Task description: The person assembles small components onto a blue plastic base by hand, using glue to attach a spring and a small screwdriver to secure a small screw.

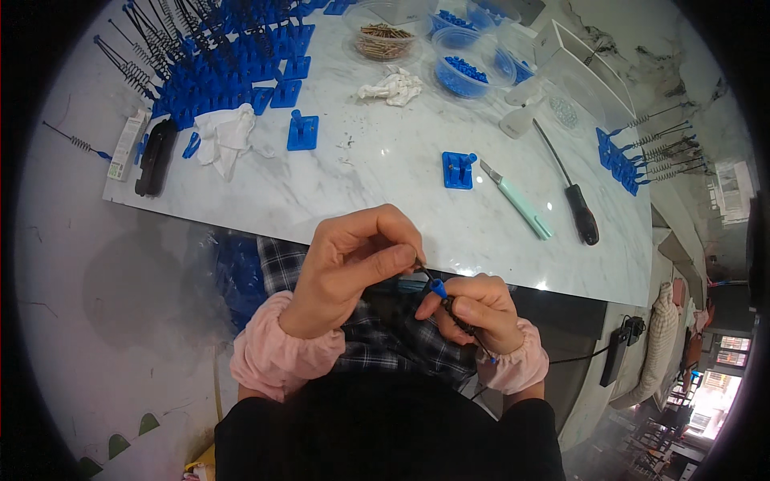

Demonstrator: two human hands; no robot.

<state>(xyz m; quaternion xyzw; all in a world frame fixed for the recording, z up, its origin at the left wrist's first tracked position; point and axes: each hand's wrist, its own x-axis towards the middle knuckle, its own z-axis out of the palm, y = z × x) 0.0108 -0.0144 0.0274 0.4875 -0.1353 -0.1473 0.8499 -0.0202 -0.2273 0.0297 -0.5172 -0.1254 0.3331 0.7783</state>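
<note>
Over my lap, just in front of the table edge, both hands work on one thin black wire rod with a coiled part (463,321). A small blue cone-shaped cap (438,287) sits on it between my hands. My left hand (349,260) is closed, with thumb and forefinger pinching the dark thin tip above the cap. My right hand (485,309) grips the coiled part just below the cap, between thumb and fingers. The rod's far end slants down past my right wrist. What the tip is made of is too small to tell.
On the marble-patterned table (369,184) lie a blue bracket (459,171), a mint-green utility knife (517,200) and a screwdriver (581,212). Massed blue bases with coiled rods (216,72) stand far left. Tubs hold blue pieces (465,72) and brass-coloured pins (385,42). A crumpled tissue (224,136) lies left.
</note>
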